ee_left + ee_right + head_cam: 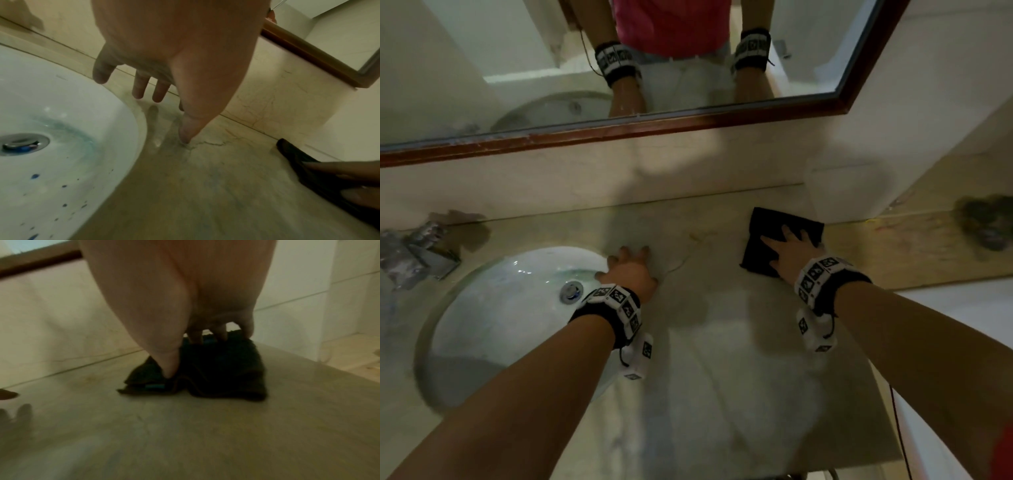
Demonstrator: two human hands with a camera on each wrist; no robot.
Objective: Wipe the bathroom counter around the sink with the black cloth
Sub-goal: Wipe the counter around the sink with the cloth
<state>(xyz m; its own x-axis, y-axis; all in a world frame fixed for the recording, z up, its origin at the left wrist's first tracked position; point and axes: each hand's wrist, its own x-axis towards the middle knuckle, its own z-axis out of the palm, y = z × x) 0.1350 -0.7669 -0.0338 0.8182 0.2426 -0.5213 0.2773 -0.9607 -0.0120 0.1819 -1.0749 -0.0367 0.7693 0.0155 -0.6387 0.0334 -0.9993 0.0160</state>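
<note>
Our right hand point(792, 251) lies flat on the black cloth point(763, 240), fingers point(789, 232) straight and spread, pressing it onto the counter point(722, 325); nothing curled round it. The right wrist view confirms this: thumb tip and fingertips bear down on the folded cloth point(218, 369), which bunches slightly under them and shows a small teal tag at its near edge. The cloth sits on the counter's right part, close to the back wall, well apart from the sink point(493, 308), just in front of a white translucent container point(849, 192). Our left hand point(630, 272) holds nothing: fingers spread wide and straight, tips touching the bare counter right at the sink's rim, thumb on the stone in the left wrist view point(180, 65). Sink basin point(61, 129) is white, with blue specks and a blue smear round the metal drain point(571, 292). Crumpled foil-like wrappers point(414, 253) lie at the counter's far left. A wood-framed mirror point(619, 130) hangs above the backsplash. A dark clump point(986, 219) sits far right; we cannot tell what it is.
</note>
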